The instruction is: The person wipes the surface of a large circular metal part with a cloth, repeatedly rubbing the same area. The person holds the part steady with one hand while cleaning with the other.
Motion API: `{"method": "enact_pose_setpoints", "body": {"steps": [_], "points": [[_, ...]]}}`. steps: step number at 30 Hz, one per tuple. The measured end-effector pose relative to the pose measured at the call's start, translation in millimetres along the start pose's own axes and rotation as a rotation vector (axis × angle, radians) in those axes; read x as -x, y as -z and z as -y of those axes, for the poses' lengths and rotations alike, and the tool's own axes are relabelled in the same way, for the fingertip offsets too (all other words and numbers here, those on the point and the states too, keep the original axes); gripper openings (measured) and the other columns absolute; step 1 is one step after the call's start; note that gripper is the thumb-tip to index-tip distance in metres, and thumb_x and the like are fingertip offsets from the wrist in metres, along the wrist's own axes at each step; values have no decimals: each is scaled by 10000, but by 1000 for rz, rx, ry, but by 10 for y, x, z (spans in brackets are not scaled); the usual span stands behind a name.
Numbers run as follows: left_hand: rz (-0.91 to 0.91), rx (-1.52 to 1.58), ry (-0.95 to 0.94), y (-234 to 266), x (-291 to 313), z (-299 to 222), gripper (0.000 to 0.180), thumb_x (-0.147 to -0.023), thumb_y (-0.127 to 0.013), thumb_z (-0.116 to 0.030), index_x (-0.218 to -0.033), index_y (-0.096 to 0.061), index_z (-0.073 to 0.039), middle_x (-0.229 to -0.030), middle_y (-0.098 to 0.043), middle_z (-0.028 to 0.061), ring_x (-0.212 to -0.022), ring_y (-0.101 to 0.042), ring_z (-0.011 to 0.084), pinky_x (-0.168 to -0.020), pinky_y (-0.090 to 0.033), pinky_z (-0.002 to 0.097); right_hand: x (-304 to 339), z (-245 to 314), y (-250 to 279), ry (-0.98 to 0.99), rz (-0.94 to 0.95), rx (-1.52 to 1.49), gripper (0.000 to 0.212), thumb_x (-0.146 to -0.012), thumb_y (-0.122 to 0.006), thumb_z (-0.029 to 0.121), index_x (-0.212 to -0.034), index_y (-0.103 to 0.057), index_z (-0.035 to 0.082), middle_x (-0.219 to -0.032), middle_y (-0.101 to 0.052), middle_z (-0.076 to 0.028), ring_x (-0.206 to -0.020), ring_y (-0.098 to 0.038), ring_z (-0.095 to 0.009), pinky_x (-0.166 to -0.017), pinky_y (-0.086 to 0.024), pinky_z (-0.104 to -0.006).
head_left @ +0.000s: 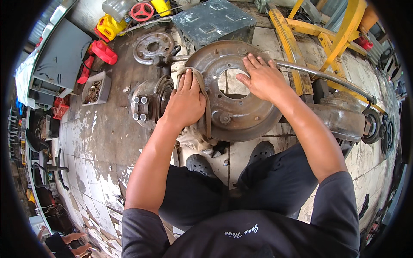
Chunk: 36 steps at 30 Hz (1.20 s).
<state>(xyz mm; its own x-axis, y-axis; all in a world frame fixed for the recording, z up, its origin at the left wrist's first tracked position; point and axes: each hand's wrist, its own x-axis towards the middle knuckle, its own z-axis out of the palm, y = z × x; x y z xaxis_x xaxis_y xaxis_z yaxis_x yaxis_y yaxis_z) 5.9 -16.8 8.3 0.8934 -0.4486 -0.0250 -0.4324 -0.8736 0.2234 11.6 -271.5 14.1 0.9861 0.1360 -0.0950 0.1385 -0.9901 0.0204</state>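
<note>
A round brown metal backing plate (262,122) with a large centre hole stands in front of me, over an axle. My right hand (263,78) lies flat on its upper right face, fingers stretched out and holding nothing. At the plate's left edge hangs a beige-grey rag (200,77). My left hand (187,99) rests on the rag with its fingers extended, pressing it against the plate's side. Just left of that hand is a greasy hub end (150,101) with several bolt heads. A long metal rod (320,73) runs behind the plate to the right.
A dark metal box (213,21) stands behind the plate. A yellow steel frame (292,51) is at the back right, near the axle housing (335,118). On the left are a flat metal disc (153,47), a grey bin (96,88) of small parts and a red jug (104,52).
</note>
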Motion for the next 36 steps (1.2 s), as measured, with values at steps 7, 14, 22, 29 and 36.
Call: {"method": "enact_pose_setpoints", "body": {"steps": [7, 14, 22, 29, 36], "points": [[-9, -9, -9, -22, 6, 1, 631, -936, -410, -208, -1447, -272, 134, -1542, -224, 328, -1438, -254, 429, -1161, -307, 438, -14, -22, -30, -23, -10, -31, 677, -1036, -241, 533, -1529, -297, 73, -1589, -292, -120, -1448, -314, -304, -1183, -240, -503], [-8, -9, -8, -7, -6, 1, 632, -939, -408, -214, -1450, -270, 132, -1542, -224, 329, -1439, -251, 427, -1165, -302, 437, -60, -87, -73, -24, -50, -40, 677, -1038, -258, 526, -1522, -302, 55, -1585, -299, -127, -1436, -331, -324, -1169, -265, -508], [-26, -11, -4, -64, -8, 15, 618, -943, -398, -244, -1447, -314, 103, -1560, -229, 289, -1445, -262, 412, -1149, -317, 476, -47, -123, -104, -37, -72, -13, 699, -1033, -250, 542, -1519, -303, 41, -1579, -308, -140, -1432, -336, -335, -1166, -273, -499], [-52, -4, 0, -76, -17, 19, 612, -948, -393, -263, -1447, -335, 86, -1567, -240, 267, -1444, -272, 408, -1139, -329, 499, -81, -149, -108, -39, -83, 2, 706, -1029, -244, 558, -1522, -305, 56, -1577, -315, -133, -1431, -335, -345, -1166, -268, -500], [-41, -11, 5, -82, -7, 13, 616, -951, -391, -264, -1457, -323, 80, -1572, -231, 265, -1446, -268, 407, -1141, -324, 502, -50, -117, -50, 28, -42, -44, 688, -1032, -255, 548, -1520, -317, 66, -1580, -308, -131, -1435, -326, -343, -1169, -257, -506]]}}
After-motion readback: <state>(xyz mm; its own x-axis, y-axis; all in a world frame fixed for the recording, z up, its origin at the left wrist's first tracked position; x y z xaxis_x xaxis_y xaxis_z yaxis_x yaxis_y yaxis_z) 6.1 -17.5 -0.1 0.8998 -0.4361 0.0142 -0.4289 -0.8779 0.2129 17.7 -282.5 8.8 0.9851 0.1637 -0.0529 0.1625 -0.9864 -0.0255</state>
